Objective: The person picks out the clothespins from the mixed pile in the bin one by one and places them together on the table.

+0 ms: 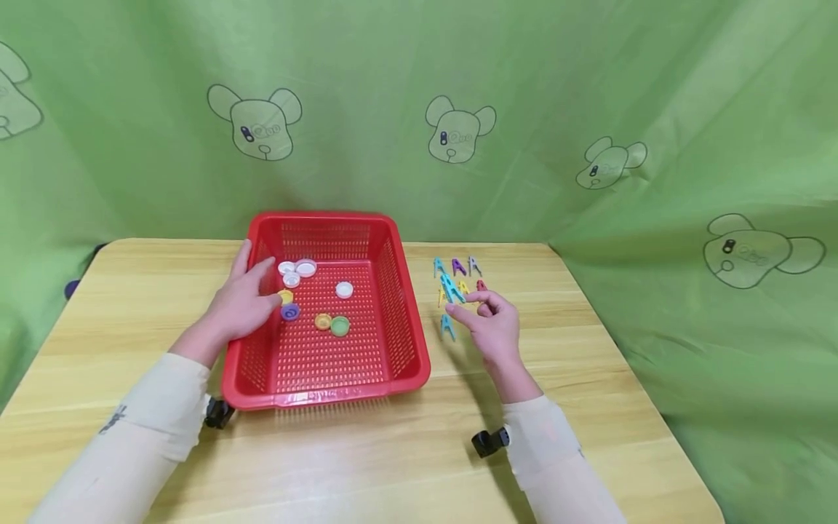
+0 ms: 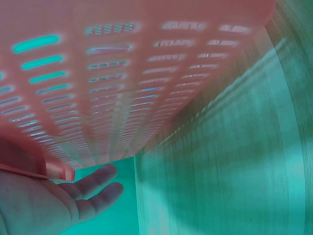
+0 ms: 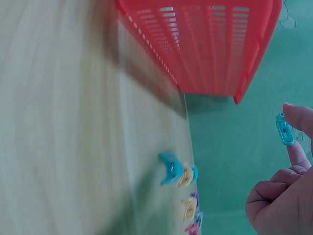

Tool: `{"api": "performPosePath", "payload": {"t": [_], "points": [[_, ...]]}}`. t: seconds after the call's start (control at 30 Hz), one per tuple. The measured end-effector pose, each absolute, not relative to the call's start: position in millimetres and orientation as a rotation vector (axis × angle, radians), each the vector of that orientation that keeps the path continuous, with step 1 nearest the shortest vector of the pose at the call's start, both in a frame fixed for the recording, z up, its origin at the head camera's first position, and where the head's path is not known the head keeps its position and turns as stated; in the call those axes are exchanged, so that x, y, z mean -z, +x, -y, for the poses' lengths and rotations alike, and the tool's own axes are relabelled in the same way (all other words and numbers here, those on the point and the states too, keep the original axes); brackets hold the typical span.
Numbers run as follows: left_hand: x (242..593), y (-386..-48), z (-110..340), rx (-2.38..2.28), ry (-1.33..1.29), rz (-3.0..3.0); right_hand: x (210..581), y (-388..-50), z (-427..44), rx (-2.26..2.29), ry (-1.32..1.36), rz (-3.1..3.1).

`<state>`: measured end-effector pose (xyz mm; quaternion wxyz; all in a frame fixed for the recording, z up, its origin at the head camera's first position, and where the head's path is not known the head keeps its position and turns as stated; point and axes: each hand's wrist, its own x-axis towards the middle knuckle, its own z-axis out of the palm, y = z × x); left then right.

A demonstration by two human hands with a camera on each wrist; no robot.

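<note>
A turquoise clothespin is pinched between the thumb and index finger of my right hand, raised above the tabletop; the right wrist view shows this clothespin at the fingertips. Below it lie several more clothespins, among them a blue one, a purple one and a red one. My left hand rests across the left rim of a red plastic basket, its thumb inside. Two loosely extended fingers show outside the rim in the left wrist view.
Inside the basket lie white caps, a purple cap, a green cap and yellow ones. The wooden table backs onto a green curtain with printed bear heads.
</note>
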<state>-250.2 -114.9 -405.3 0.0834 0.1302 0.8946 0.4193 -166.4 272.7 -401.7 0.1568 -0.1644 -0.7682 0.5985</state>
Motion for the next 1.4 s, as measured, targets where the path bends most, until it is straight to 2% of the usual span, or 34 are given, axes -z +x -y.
{"api": "performPosePath", "payload": {"t": [0.5,0.9,1.4], "points": [[405.3,-251.8,114.6,-1.222,0.395,-2.694,435.7,-161.5,-306.9,-1.636,-0.759,2.246],[403.8,-251.9,114.4,-1.213,0.393,-2.703,459.7,-163.4,-321.7,-1.617,-0.855,2.286],[404.0,-252.1,114.7,-1.217,0.398,-2.698,464.2,-166.2,-328.5,-1.494,-0.885,2.431]]}}
